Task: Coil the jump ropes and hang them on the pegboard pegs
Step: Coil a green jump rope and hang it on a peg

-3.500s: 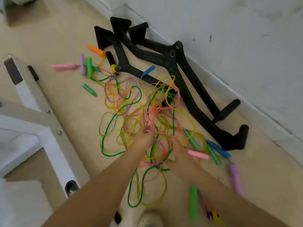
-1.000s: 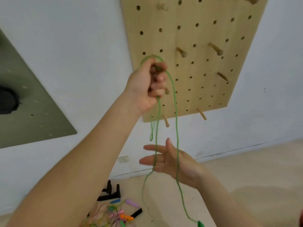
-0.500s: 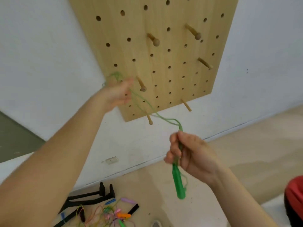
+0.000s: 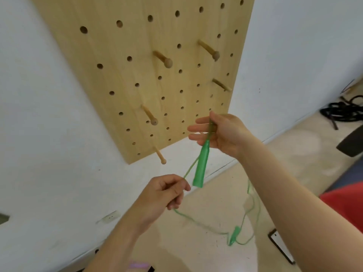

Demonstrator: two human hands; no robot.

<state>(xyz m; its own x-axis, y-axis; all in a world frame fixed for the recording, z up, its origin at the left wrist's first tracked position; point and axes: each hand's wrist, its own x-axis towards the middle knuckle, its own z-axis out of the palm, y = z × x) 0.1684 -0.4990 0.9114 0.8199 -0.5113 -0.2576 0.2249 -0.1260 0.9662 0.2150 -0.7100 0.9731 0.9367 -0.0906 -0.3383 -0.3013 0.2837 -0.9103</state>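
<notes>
A wooden pegboard [image 4: 137, 79] hangs on the white wall with several bare wooden pegs [image 4: 166, 60] sticking out. My right hand [image 4: 220, 132] is raised below the board's lower right corner and pinches the top of a green jump rope handle [image 4: 201, 165], which dangles downward. My left hand [image 4: 163, 195] is lower, fingers curled round the green cord [image 4: 188, 216]. The cord trails down in loose loops to the second green handle [image 4: 234, 235] hanging near the floor.
Black cables [image 4: 341, 110] lie on the floor at the far right, beside a dark object [image 4: 351, 142]. A red thing [image 4: 345, 201] shows at the right edge. A pink handle [image 4: 138, 266] peeks in at the bottom. A wall outlet [image 4: 110, 216] sits low left.
My left hand dropped from beside the pegboard to below the right hand, sliding along the cord. My right hand rose with the green handle. The view swung right.
</notes>
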